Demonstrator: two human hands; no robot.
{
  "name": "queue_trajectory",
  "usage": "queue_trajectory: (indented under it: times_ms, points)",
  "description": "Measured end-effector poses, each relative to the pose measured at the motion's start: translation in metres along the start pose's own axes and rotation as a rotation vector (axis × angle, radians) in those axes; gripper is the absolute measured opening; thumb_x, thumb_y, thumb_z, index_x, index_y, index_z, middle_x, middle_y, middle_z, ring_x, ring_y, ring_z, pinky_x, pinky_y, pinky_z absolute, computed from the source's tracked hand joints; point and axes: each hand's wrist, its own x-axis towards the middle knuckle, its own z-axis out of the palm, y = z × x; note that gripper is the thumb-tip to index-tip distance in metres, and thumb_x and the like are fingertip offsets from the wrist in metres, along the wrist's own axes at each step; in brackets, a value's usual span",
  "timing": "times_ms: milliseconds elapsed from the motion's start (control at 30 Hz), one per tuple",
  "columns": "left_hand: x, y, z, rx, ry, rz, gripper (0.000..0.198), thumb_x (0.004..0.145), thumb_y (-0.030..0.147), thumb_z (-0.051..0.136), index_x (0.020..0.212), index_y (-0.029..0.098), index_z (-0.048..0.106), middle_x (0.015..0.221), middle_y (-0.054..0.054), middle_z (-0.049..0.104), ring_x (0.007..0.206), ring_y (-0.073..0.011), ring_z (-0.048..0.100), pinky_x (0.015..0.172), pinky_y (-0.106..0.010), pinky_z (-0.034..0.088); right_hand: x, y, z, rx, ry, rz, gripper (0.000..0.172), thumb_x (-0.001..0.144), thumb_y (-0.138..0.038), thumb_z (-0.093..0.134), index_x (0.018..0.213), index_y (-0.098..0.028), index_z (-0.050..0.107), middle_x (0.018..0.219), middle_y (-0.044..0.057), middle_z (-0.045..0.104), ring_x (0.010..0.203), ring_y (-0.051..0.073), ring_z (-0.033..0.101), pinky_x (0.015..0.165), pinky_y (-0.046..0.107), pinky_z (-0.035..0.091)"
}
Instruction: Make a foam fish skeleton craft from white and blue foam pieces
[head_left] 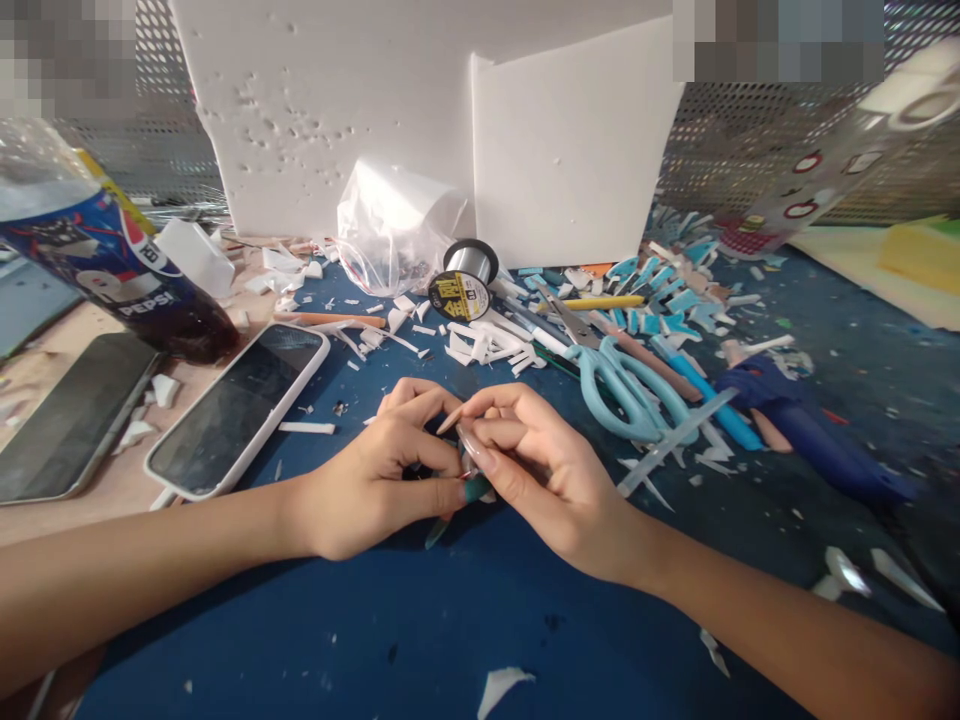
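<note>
My left hand point(394, 460) and my right hand point(551, 475) meet over the blue mat point(360, 630), fingertips together. The fingers of both are closed in a pinch. Whatever lies between them is small and mostly hidden, so I cannot make it out. Dark green shows at my left thumb tip, and a thin greenish sliver point(437, 532) sticks out below. Long, glossy nails show on my right hand. Just beyond the fingers lie several white foam scraps point(487, 340) and a spool of clear line point(469, 275). Light-blue scissors point(626, 390) rest to the right of my right hand.
At left are a white-cased phone point(240, 410), a dark phone point(79, 420) and a tilted Pepsi bottle point(142, 280). A blue glue gun point(817, 425) lies at right, a clear bottle point(802, 185) behind it. White foam boards point(570, 150) and a plastic bag point(394, 230) stand at the back.
</note>
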Motion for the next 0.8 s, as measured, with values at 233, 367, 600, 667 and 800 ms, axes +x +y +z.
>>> queue_trajectory:
  times_ms: [233,367,600,667,800]
  points:
    - [-0.0003,-0.0002,0.0008,0.004,0.009,0.002,0.029,0.083,0.023,0.058,0.055,0.017,0.062,0.086,-0.002,0.05,0.099,-0.0186,0.038,0.091,-0.033,0.03,0.0002,0.0008,-0.0011,-0.054,0.008,-0.022,0.015,0.092,-0.025,0.04,0.105,-0.019,0.044,0.081,0.002,0.048,0.062,0.012,0.047,0.052,0.026,0.039]
    - [0.0001,-0.001,0.0005,0.008,0.008,0.0,0.028,0.082,0.021,0.059,0.054,0.017,0.063,0.087,-0.002,0.05,0.099,-0.0188,0.038,0.092,-0.033,0.03,0.0011,-0.0018,-0.0005,-0.087,0.024,-0.017,0.013,0.092,-0.026,0.04,0.1,-0.019,0.048,0.082,0.003,0.05,0.062,0.012,0.048,0.049,0.026,0.038]
    - [0.0005,0.0002,0.0006,0.002,0.021,-0.002,0.027,0.08,0.018,0.062,0.053,0.017,0.062,0.088,-0.001,0.051,0.101,-0.0186,0.037,0.094,-0.033,0.029,0.0011,-0.0021,-0.0013,-0.154,0.038,-0.038,0.014,0.091,-0.027,0.041,0.094,-0.019,0.052,0.083,0.005,0.05,0.064,0.013,0.049,0.048,0.026,0.039]
    - [0.0001,0.0001,0.0007,-0.002,0.027,-0.001,0.026,0.079,0.017,0.062,0.053,0.017,0.062,0.088,-0.001,0.05,0.1,-0.0184,0.037,0.094,-0.033,0.029,0.0016,-0.0016,-0.0015,-0.163,0.046,-0.05,0.013,0.091,-0.027,0.042,0.094,-0.019,0.051,0.085,0.005,0.05,0.065,0.013,0.049,0.048,0.025,0.039]
    - [-0.0001,-0.0006,0.0005,-0.004,0.031,0.011,0.026,0.079,0.017,0.062,0.053,0.017,0.062,0.088,-0.001,0.051,0.101,-0.0181,0.038,0.094,-0.033,0.029,0.0027,-0.0017,-0.0011,-0.167,0.066,-0.051,0.013,0.09,-0.026,0.043,0.1,-0.019,0.048,0.09,0.007,0.05,0.07,0.014,0.05,0.049,0.025,0.04]
